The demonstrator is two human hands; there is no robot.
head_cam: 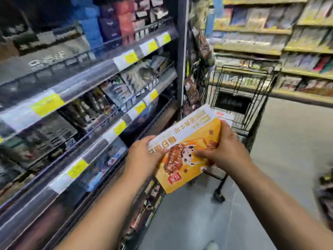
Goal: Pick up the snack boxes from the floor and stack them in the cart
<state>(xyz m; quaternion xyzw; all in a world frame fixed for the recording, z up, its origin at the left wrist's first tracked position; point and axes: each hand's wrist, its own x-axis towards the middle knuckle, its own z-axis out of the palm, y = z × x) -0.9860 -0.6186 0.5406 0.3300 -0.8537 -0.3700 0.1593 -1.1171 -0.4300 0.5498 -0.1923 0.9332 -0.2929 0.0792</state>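
Observation:
I hold an orange and white snack box (191, 136) in both hands at chest height, its printed face up. My left hand (144, 157) grips its left edge. My right hand (221, 147) grips its right side, thumb pressed on the printed picture. A second white box edge (225, 116) peeks out beneath the far end. The black wire cart (239, 87) stands just beyond the box, its basket partly hidden behind it.
Store shelves with yellow price tags (86, 98) run along my left. More stocked shelves (288, 42) line the far right. Grey floor (288, 141) lies to the right of the cart. A cart wheel (219, 194) rests below my right hand. Blurred packages (326, 192) show at the right edge.

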